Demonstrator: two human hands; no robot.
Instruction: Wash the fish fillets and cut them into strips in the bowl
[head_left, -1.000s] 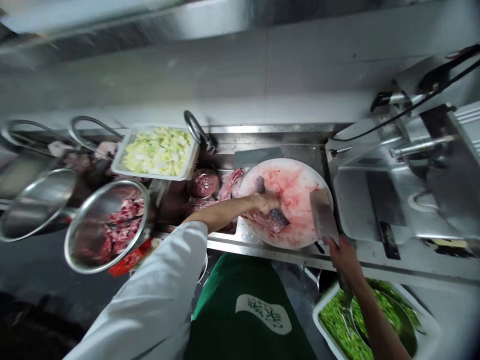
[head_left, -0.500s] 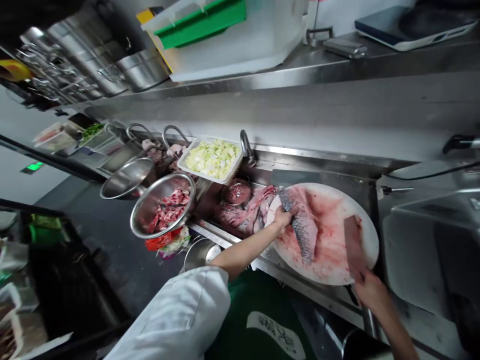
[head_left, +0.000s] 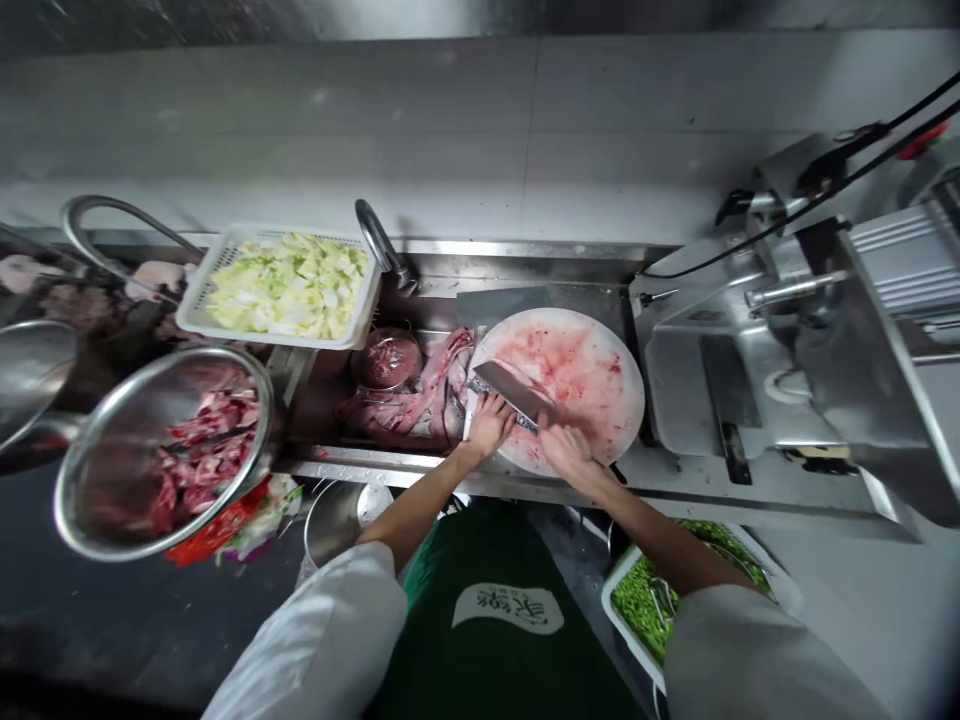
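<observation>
Pins what seems a wet, soft, slippery slab of fish (head_left: 474, 388) at the left rim of the chopping board (head_left: 600, 370) under curled fingers of the left hand (head_left: 491, 425), pressing flat for grip, with the right hand (head_left: 566, 455) wrapped round the heavy cleaver (head_left: 514, 390).

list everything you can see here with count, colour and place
cutting board: 1, white, blood-stained, on the steel counter
cleaver: 1, steel, over the board's left part
fish pieces: several, pink-grey, in the sink left of the board
cabbage basket: 1, white, pale green filling, over the sink
meat bowl: 1, steel, red meat, far left
slicer: 1, grey, right of the board
greens tray: 1, white, below the counter
left hand: at the board's left edge
right hand: gripping the cleaver
</observation>
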